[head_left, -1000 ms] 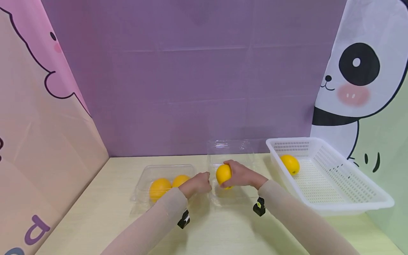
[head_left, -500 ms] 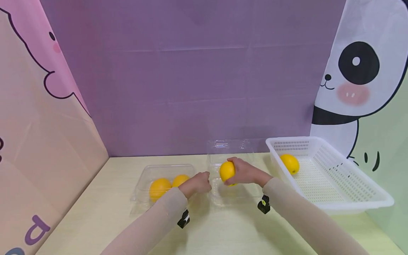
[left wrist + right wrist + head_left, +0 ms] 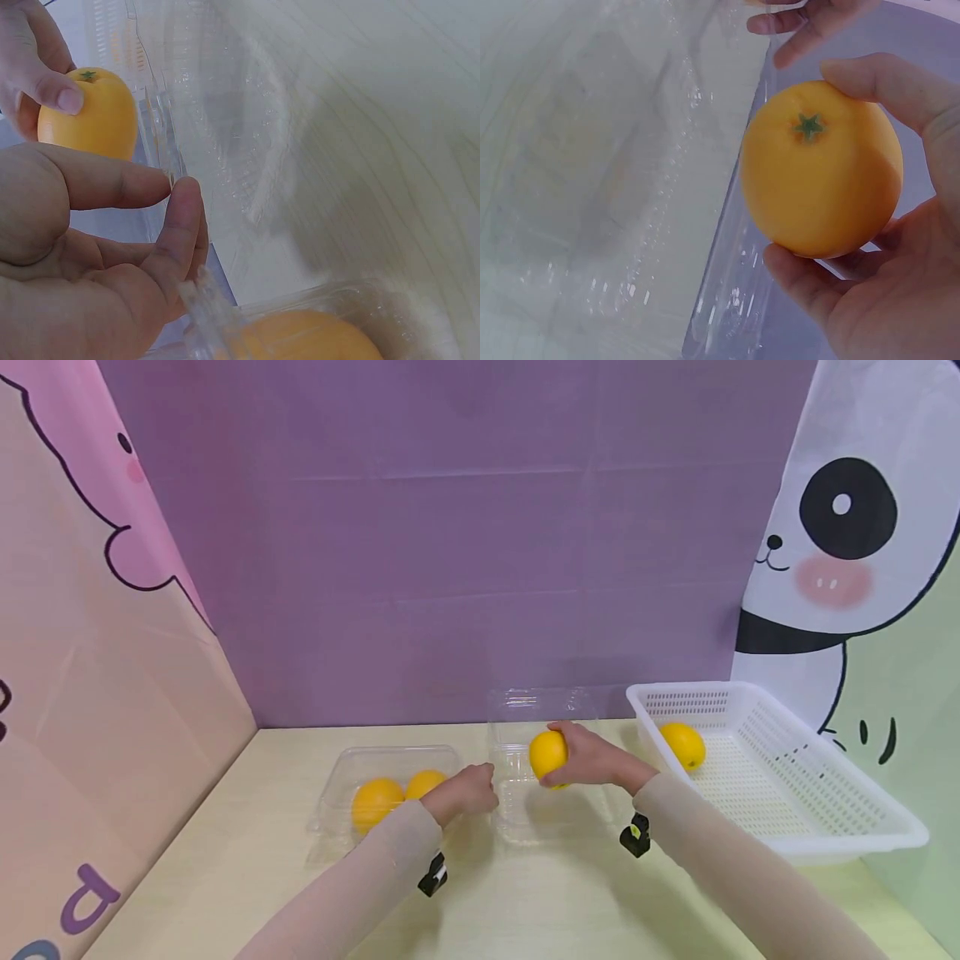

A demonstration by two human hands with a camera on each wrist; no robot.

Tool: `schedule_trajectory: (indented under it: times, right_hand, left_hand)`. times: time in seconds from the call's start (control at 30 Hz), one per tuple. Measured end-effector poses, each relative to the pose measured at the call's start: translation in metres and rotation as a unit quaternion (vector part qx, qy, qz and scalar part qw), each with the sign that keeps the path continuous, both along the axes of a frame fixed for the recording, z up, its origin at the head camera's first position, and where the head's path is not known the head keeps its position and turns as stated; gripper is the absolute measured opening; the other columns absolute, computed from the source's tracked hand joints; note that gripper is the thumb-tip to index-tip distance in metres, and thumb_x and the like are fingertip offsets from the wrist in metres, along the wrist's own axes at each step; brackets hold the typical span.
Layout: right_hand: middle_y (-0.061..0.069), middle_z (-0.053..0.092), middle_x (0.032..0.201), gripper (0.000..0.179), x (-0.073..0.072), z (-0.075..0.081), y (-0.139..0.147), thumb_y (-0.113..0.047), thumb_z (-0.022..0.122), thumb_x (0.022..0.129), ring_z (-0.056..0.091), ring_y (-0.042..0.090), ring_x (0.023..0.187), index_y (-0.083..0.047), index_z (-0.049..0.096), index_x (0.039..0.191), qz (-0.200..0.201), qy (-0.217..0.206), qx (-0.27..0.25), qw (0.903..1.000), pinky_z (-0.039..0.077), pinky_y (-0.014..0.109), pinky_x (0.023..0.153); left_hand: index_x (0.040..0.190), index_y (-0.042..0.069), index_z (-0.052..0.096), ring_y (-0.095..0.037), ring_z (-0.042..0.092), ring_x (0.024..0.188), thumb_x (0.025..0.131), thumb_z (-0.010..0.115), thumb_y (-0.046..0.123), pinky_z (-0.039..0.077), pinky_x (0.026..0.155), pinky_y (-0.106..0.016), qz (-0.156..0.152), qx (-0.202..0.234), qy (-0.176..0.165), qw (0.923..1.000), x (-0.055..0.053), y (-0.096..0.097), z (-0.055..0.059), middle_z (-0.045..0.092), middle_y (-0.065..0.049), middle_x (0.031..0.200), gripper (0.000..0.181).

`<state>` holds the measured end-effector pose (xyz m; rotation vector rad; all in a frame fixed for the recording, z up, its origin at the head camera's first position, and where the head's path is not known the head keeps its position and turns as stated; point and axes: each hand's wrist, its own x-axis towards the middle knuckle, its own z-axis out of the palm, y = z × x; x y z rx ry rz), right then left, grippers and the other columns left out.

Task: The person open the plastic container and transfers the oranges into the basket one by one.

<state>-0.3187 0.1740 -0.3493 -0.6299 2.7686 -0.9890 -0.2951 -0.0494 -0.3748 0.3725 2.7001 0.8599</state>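
My right hand [image 3: 592, 757] grips an orange [image 3: 548, 755] between thumb and fingers. It is held over an open clear plastic clamshell box [image 3: 517, 827], whose lid stands up at the back. In the right wrist view the orange [image 3: 817, 180] shows a green star-shaped stem end. At the box's left edge is my left hand [image 3: 468, 789]. In the left wrist view, the thumb and a finger of my left hand [image 3: 112, 247] pinch the thin clear rim. Left of it, a second clear box [image 3: 352, 760] holds two oranges [image 3: 377, 806], partly hidden behind my left forearm.
A white perforated basket [image 3: 810, 843] stands at the right, with one orange [image 3: 682, 746] near its left wall. A purple backdrop [image 3: 450, 568] rises behind the pale wooden table [image 3: 510, 910]. Printed panels flank both sides.
My right hand has moved right and slightly up with the orange, nearer the basket. My left hand has stayed at the box's edge.
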Motion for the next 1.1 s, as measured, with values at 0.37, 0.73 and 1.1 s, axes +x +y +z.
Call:
schedule_trajectory:
  times: [0.37,0.73,1.1]
  right_hand:
    - [0.021,0.054,0.125,0.091,-0.001,0.012,0.012,-0.023,0.084,0.074,0.057,0.030,0.100,0.008,0.036,0.144,-0.002,0.035,-0.007,0.9994,0.052,0.044,0.086]
    - [0.024,0.051,0.132,0.091,0.000,0.026,0.028,-0.025,0.082,0.077,0.054,0.035,0.107,0.009,0.033,0.146,-0.008,0.047,0.006,0.9989,0.050,0.049,0.091]
    - [0.026,0.050,0.132,0.089,-0.002,0.038,0.047,-0.021,0.083,0.079,0.056,0.036,0.105,0.010,0.033,0.146,-0.021,0.053,-0.028,0.9980,0.050,0.050,0.091]
  left_hand:
    - [0.142,-0.012,0.042,-0.034,0.056,0.117,0.090,0.058,-0.002,0.040,0.109,-0.050,-0.009,0.003,0.013,0.9999,-0.001,-0.001,-0.002,0.058,-0.025,0.130,0.055]
    - [0.143,-0.013,0.041,-0.032,0.055,0.116,0.090,0.057,-0.003,0.039,0.110,-0.049,-0.012,0.006,0.017,0.9998,-0.002,-0.001,-0.002,0.056,-0.026,0.133,0.057]
    - [0.141,-0.012,0.042,-0.035,0.054,0.121,0.090,0.057,-0.003,0.039,0.110,-0.049,-0.008,0.011,0.015,0.9998,0.000,-0.001,-0.003,0.056,-0.027,0.134,0.054]
